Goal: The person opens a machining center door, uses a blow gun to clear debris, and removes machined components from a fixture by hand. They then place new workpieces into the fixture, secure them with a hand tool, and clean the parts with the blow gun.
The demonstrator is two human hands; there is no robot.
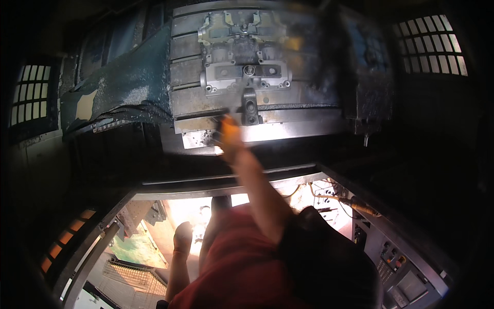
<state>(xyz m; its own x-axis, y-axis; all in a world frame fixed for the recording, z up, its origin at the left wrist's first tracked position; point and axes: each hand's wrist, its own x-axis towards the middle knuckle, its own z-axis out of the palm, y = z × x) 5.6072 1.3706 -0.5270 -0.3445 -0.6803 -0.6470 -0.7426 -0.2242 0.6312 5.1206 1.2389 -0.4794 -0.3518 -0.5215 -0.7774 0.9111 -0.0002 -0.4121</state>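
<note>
My right hand [230, 135] reaches over the front edge of a slotted machine table [185, 77]. It is smeared by motion, with its fingers closed around something orange and dark that I cannot make out. Just beyond it stands a dark clamp block [250, 107] with round holes. Behind the block, a grey cast metal part [218, 72] lies on the table, with a bolt and washer [249, 70] on a crossbar at its middle. Low by my side hangs my left hand [182, 238], in shadow, its fingers curled with nothing seen in them.
A crumpled, chip-covered dark cover [126, 85] slopes down left of the table. On the right hangs a dark machine head [368, 92]. The doorway sill [226, 191] crosses in front of my body. A control panel [406, 283] stands at lower right.
</note>
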